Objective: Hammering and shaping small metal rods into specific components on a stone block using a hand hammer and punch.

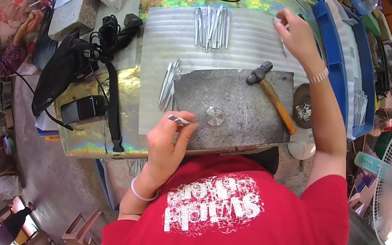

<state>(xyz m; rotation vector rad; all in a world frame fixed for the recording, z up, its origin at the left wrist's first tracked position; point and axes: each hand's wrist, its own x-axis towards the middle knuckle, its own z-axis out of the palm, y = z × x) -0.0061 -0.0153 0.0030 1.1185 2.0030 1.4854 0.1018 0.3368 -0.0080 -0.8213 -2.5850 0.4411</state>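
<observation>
My left hand [167,143] is closed around a short silver metal rod [178,120], just off the left front corner of a dark stone slab [241,96]. A round shiny metal disc [215,116] lies on the slab near that hand. Across the slab's right side rests a hammer [274,96] with a wooden handle. My right hand [297,36] is at the far right of the white foam sheet [163,35], its fingers pinched; what they hold is unclear. Just below its fingertips shows a slim silver piece [284,46].
Silver rods [212,27] lie bundled on the foam, with a smaller bundle [168,85] left of the slab. A dish of small metal parts [304,109] and a blue tray [333,47] are on the right. A black bag [69,66], phone [84,109] and another person's hands [30,22] are left.
</observation>
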